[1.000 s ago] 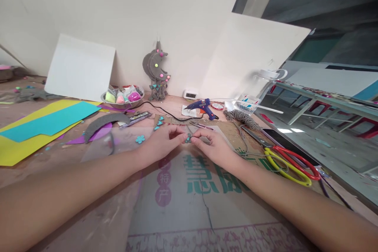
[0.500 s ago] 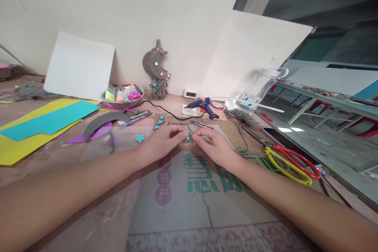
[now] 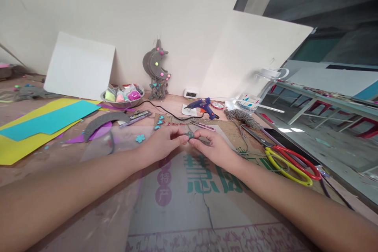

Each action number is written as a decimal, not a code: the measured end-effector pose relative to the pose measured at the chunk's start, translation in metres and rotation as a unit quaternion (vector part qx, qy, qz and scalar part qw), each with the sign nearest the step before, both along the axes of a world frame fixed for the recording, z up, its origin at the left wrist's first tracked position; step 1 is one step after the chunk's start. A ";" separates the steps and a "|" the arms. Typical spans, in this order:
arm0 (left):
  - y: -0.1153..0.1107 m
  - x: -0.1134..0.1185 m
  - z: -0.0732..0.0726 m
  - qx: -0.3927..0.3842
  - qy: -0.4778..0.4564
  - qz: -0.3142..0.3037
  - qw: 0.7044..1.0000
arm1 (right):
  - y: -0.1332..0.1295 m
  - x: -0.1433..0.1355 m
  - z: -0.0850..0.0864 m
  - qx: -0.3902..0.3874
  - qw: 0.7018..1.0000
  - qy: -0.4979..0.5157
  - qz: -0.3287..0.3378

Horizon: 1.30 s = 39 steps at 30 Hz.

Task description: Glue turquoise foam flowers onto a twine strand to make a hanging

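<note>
Thumb and fingertips of a person's left hand [image 3: 162, 141] and right hand [image 3: 214, 147] hold a small teal-and-gray craft piece [image 3: 190, 135] pinched between them, above a printed cardboard sheet [image 3: 226, 126] on a cluttered worktop [image 3: 174, 104]. Under a translucent plastic sheet [image 3: 118, 197], purple circles [image 3: 163, 176] on the cardboard read "特产"; a further circle above is partly covered by the left hand. Large green lettering [image 3: 199, 173] shows "慧", followed by a character partly hidden by the right forearm, with a green crown mark [image 3: 242, 151] beyond. A teal flower [image 3: 140, 138] lies just beside the left wrist; teal pieces [image 3: 159, 122] line the cardboard's far left corner. Behind the hands rests a blue hot glue gun [image 3: 203, 106], near a white digital clock [image 3: 191, 93], its digits too small to read, and a red-edged roll [image 3: 217, 105] with illegible lettering. At right, scissors [image 3: 277, 149] with red and yellow handles lie near a dark-screened phone [image 3: 292, 147] and gray cord [image 3: 242, 117].
</note>
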State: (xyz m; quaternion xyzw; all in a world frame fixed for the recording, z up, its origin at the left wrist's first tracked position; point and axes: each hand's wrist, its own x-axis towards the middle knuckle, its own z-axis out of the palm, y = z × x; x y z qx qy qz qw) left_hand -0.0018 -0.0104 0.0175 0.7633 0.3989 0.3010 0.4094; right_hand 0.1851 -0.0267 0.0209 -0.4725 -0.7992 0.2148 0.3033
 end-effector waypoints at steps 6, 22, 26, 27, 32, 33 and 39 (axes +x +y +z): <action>0.001 0.000 -0.002 0.029 -0.033 -0.002 0.999 | 0.000 0.000 -0.001 -0.017 1.000 0.003 0.005; -0.001 0.001 -0.002 -0.010 -0.012 0.019 1.000 | -0.003 0.000 0.008 0.015 1.000 -0.005 -0.005; -0.002 0.001 -0.003 -0.035 -0.003 0.028 0.999 | -0.004 -0.001 0.008 0.030 0.999 -0.009 0.013; -0.002 0.001 -0.003 -0.041 -0.002 0.031 0.999 | -0.004 -0.001 0.010 0.037 0.999 -0.007 0.008; -0.002 0.002 -0.001 -0.029 -0.038 0.022 0.999 | 0.015 0.018 0.016 0.082 0.994 -0.025 -0.069; -0.002 0.003 -0.001 -0.025 -0.041 0.023 0.999 | 0.021 0.025 0.017 0.094 0.991 -0.056 -0.076; 0.002 0.002 -0.007 -0.002 -0.010 0.035 0.999 | 0.041 0.052 0.009 0.139 0.954 -0.256 -0.070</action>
